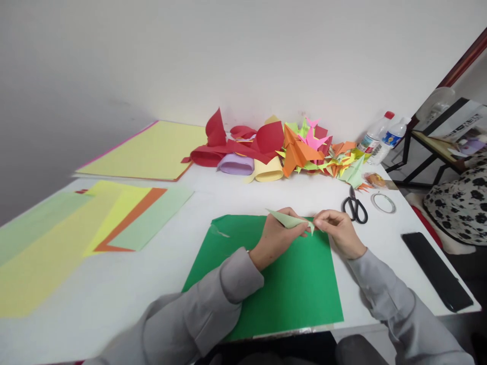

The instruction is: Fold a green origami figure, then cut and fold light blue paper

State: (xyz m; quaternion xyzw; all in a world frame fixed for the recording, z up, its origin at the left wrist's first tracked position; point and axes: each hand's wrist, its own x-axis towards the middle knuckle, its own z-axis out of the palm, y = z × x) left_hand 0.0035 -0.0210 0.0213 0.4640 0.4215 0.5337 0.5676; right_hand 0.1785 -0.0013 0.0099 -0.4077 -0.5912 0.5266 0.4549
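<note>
My left hand (277,237) is closed around a folded piece of pale green paper (287,219), held above a green sheet (297,284). One pointed end of the folded paper sticks out to the upper left, past the knuckles. At the other end a small tip bends downward between the two hands. My right hand (338,230) pinches at that tip with thumb and forefinger, over the sheet's far right corner. The fingers partly hide the folds there.
Black-handled scissors (354,207), a tape roll (383,203) and a black phone (437,271) lie to the right. Folded paper pieces (300,152) are heaped by the wall, near two bottles (391,139). Coloured sheets (155,218) lie left. Someone in patterned clothing (460,203) sits at right.
</note>
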